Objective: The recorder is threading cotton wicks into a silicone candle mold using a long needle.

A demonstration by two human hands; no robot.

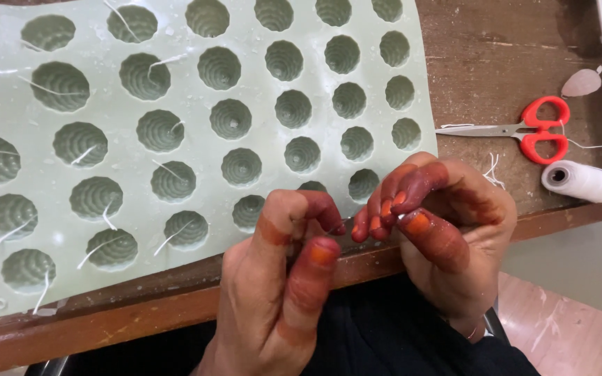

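Two hands at the front edge of the bench [496,63], both ours. Left hand [273,278] and right hand [440,223] meet fingertip to fingertip just below the pale green silicone mould [196,174]. Between them we pinch what looks like a short piece of white wick; it is too thin and too hidden by the fingers to be sure. Left grip: thumb and forefinger closed together at the tip. Right grip: fingers curled in, tips pressed on the same spot. Fingers on both hands are stained reddish-orange.

Progress, judged from the mould: the cavities on its left half mostly carry a white wick piece [168,240], lying slanted across the ribbed cone wells. The columns on the right half, nearest our hands and beyond, show no wick. Call it roughly half threaded, right side left to do.

The mould lies flat on the bench, its near edge just short of the bench lip, with specks of white residue on its surface. Cavities are round, stepped like small spirals.

Off to the right, well apart from the hands: red-handled scissors [524,129], blades shut, and a spool of white thread [583,181] on its side. A few loose thread scraps [494,170] lie just beside the right hand.
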